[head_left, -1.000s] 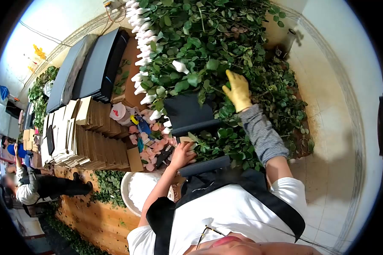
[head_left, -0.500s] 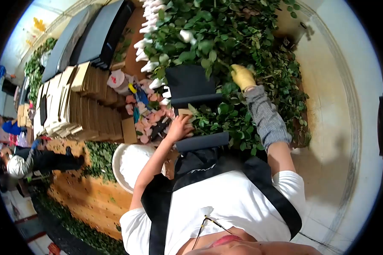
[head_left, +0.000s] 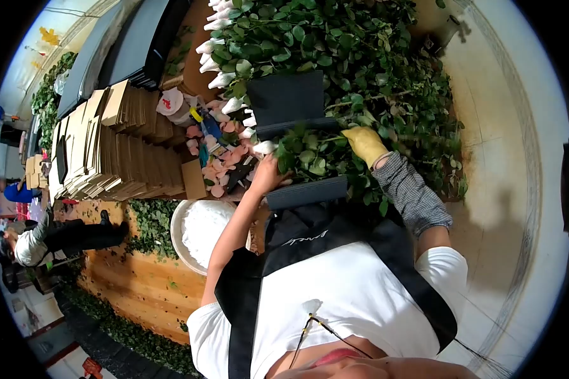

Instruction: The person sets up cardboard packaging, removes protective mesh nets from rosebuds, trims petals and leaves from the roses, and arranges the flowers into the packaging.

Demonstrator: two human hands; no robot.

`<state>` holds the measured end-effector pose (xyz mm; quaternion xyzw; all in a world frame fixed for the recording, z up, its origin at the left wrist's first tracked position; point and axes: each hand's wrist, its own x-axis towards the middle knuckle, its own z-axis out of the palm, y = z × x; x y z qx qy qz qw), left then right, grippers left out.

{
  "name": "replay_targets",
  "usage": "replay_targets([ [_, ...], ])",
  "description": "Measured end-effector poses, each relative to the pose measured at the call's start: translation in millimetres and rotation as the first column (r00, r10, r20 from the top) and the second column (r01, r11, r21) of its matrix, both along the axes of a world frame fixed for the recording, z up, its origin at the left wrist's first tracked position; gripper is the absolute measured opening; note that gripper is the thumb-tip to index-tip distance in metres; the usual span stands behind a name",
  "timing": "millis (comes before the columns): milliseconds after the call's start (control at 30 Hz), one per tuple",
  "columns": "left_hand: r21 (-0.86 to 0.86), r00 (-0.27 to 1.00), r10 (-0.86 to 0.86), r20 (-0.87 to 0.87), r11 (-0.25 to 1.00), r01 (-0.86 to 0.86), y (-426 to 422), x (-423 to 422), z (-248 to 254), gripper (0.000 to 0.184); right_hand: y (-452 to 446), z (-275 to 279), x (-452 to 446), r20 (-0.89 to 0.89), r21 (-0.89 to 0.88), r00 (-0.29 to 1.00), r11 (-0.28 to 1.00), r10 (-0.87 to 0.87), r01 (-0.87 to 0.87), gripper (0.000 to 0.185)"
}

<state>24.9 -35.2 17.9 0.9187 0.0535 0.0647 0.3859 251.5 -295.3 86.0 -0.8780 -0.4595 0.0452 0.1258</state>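
My right hand [head_left: 365, 144], in a yellow glove with a grey checked sleeve, is closed around the leafy stems of a rose [head_left: 265, 147] whose head is wrapped in white. The stems lie across a dark padded holder [head_left: 306, 192], with more leaves beneath them. Just below the white head, my bare left hand [head_left: 269, 175] curls at the left edge of the leafy bunch; leaves hide its fingertips. A black panel [head_left: 286, 98] stands behind the holder. Beyond it spreads a large heap of leafy stems [head_left: 335, 38], with white-wrapped heads [head_left: 221, 79] lined up on its left side.
Stacks of folded cardboard [head_left: 129, 164] stand to the left, near scattered pink petals [head_left: 218, 174] and small tools. A round tub [head_left: 202, 234] with white contents sits by my left arm. Another person [head_left: 38, 243] stands farther left, with leaves on the floor.
My right hand has come down toward me, bringing the white-headed rose from the heap onto the holder. My left hand has shifted slightly and is now just below that head.
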Motion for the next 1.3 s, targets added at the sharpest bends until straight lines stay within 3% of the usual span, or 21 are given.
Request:
replay_targets([
  [33, 0.07, 0.995, 0.016, 0.096, 0.997, -0.023, 0.8, 3.3, -12.3, 0.063, -15.0, -37.9, 8.5, 0.043, -0.082, 0.999, 0.997, -0.005, 0.009, 0.027],
  [67, 0.073, 0.995, 0.025, 0.097, 0.997, -0.032, 2.0, 6.1, -9.1, 0.063, -16.1, -35.6, 4.2, 0.04, -0.176, 0.997, 0.982, -0.06, 0.066, 0.027],
  [167, 0.004, 0.999, -0.012, -0.031, 1.0, 0.012, -1.4, 2.8, 3.7, 0.059, -13.8, -27.4, -13.3, 0.056, -0.341, 0.984, 0.923, -0.167, 0.177, 0.023],
  [233, 0.382, 0.993, -0.083, 0.085, 0.923, 0.045, 0.4, 10.4, 13.1, 0.058, -5.0, -31.8, -15.4, 0.12, -0.441, 0.908, 0.798, -0.401, 0.411, 0.017],
  [300, 0.493, 0.989, -0.123, 0.084, 0.868, 0.066, 0.3, 13.4, 30.2, 0.056, -23.5, -52.0, -22.4, 0.23, -0.265, 0.945, 0.919, -0.234, 0.292, 0.015],
  [367, 0.523, 0.979, -0.189, 0.077, 0.844, 0.122, 3.8, 19.4, 36.2, 0.056, -22.8, -14.2, -37.9, 0.195, -0.187, 0.956, 0.948, -0.219, 0.256, 0.027],
  [500, 0.373, 0.994, -0.095, 0.049, 0.925, 0.071, -1.5, 19.1, 18.1, 0.054, -24.3, -28.7, -49.5, 0.183, 0.179, 0.89, 0.904, -0.418, 0.387, 0.018],
  [533, 0.39, 0.991, -0.122, 0.059, 0.917, 0.089, -3.8, 18.6, 23.8, 0.053, -29.1, -66.7, -39.5, 0.116, -0.034, 0.909, 0.913, -0.401, 0.408, 0.024],
  [567, 0.369, 0.988, -0.149, 0.045, 0.921, 0.122, -0.1, 18.5, 19.6, 0.053, -40.4, -91.2, -43.6, -0.02, 0.038, 0.919, 0.919, -0.393, 0.393, 0.028],
  [667, 0.42, 0.986, -0.149, 0.069, 0.901, 0.107, 1.2, 18.2, 21.7, 0.053, -43.4, -114.4, -40.0, -0.078, 0.204, 0.913, 0.89, -0.4, 0.407, 0.029],
  [767, 0.502, 0.983, -0.177, 0.049, 0.855, 0.129, 6.5, 19.6, 10.5, 0.05, -46.4, -106.1, -34.4, -0.074, 0.281, 0.93, 0.888, -0.36, 0.365, 0.026],
  [833, 0.456, 0.986, -0.165, -0.002, 0.878, 0.147, 5.2, 18.1, 18.3, 0.048, -46.4, -68.5, -46.3, -0.092, 0.129, 0.914, 0.906, -0.394, 0.404, 0.028],
  [867, 0.459, 0.99, -0.14, -0.004, 0.88, 0.127, 3.7, 12.5, 15.6, 0.052, -50.8, -70.1, -53.5, -0.111, 0.241, 0.909, 0.876, -0.402, 0.417, 0.031],
  [933, 0.448, 0.996, -0.093, -0.015, 0.889, 0.09, -0.1, 8.2, 13.7, 0.059, -52.1, -77.7, -57.9, -0.279, 0.19, 0.848, 0.84, -0.45, 0.508, 0.035],
  [967, 0.478, 0.995, -0.1, 0.01, 0.874, 0.083, -2.1, 9.2, 15.0, 0.061, -53.0, -69.7, -49.3, -0.408, -0.018, 0.786, 0.865, -0.465, 0.502, 0.041],
  [1033, 0.434, 0.993, -0.12, -0.006, 0.894, 0.111, 0.3, 13.5, 11.6, 0.06, -61.8, -72.6, -6.1, -0.512, -0.096, 0.801, 0.947, -0.31, 0.306, 0.052],
  [1100, 0.186, 0.995, -0.077, 0.06, 0.98, 0.065, -2.3, 14.9, 7.1, 0.059, -65.1, 7.1, 39.6, -0.829, -0.175, 0.528, 0.982, -0.182, 0.064, 0.061],
  [1133, 0.214, 0.991, -0.079, 0.105, 0.975, 0.055, -3.4, 15.4, 9.6, 0.059, -66.6, 4.7, 64.3, -0.893, -0.01, 0.449, 1.0, -0.015, 0.014, 0.061],
  [1167, 0.237, 0.986, -0.077, 0.149, 0.971, 0.04, -5.6, 15.0, 10.2, 0.058, -55.6, 40.0, 71.2, -0.885, 0.067, 0.465, 0.992, 0.008, 0.11, 0.054],
  [1233, 0.127, 0.988, -0.014, 0.153, 0.992, -0.006, -10.8, 12.5, 6.1, 0.058, -10.2, 94.2, 78.1, -0.768, 0.282, 0.64, 0.894, -0.008, 0.35, 0.048],
  [1300, 0.06, 0.992, 0.015, 0.125, 0.998, -0.023, -12.6, 13.0, 7.2, 0.061, 43.5, 130.0, 89.5, -0.522, 0.556, 0.851, 0.78, 0.057, 0.289, 0.041],
])
